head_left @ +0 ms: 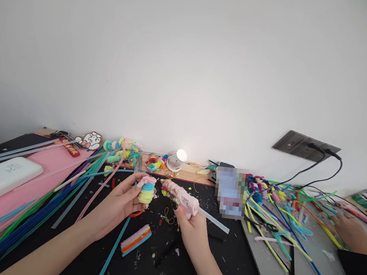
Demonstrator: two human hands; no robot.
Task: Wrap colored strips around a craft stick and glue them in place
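Note:
Between the fingers of my left hand (120, 198) is a small coiled pipe-cleaner piece (147, 191), banded pink, blue and yellow. My right hand (192, 231) is wrapped round a pale pink hot glue gun (185, 200), a translucent glue stick (215, 221) jutting from its back. The gun's nozzle points left, close beside the coiled piece; whether they touch I cannot tell. Below my hands lies a flat striped pipe-cleaner strip (136, 240) in lilac, orange and blue. Part of a red handle (136, 214) shows under my left hand.
Left are a pink board (48, 164), a white box-shaped device (2, 181) and many pipe cleaners (24, 221). A white cup (174, 162) stands near the wall. A phone (231, 193) lies right of centre. Another person's hand (353, 232) is at far right, near cords plugged into a wall socket (306, 146).

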